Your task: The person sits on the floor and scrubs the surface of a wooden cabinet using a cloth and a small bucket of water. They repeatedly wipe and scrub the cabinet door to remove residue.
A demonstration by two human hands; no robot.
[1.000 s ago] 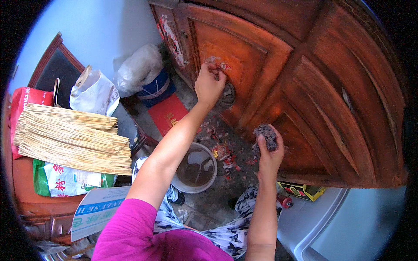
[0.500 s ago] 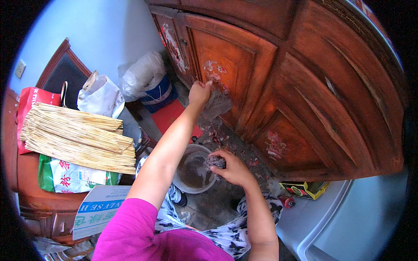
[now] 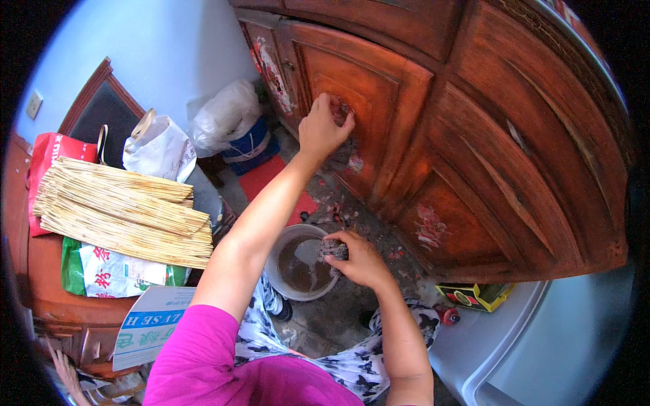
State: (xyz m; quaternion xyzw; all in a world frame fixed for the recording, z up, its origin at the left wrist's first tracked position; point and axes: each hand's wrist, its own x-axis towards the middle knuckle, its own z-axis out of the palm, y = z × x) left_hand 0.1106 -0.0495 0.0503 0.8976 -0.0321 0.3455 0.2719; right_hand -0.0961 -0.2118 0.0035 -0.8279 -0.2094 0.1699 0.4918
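Observation:
My left hand [image 3: 326, 127] reaches to the brown wooden cabinet door [image 3: 379, 88]. Its fingers and thumb are curled in a pinch against the panel. A dark reddish patch shows between them; whether it is held or stuck on the door I cannot tell. Below the hand, a pale, torn scrap of sticker [image 3: 355, 161] clings to the panel. My right hand [image 3: 362, 258] is closed around a dark grey scouring ball [image 3: 334, 251]. It hovers over the right side of a white plastic bucket [image 3: 276, 287] of murky water, standing on the floor between my legs.
Sticker remnants [image 3: 428, 227] mark the lower right door. Scraps [image 3: 335, 211] litter the floor by a red mat [image 3: 274, 179]. Bundled thin sticks [image 3: 122, 210] lie on bags at left. A blue bucket [image 3: 254, 142] sits in the corner; a yellow-black box [image 3: 474, 296] stands at right.
My left hand has moved up the panel, its fingers now curled against the door. The torn sticker patch there is now largely behind it. My right hand stays over the bucket with the scouring ball.

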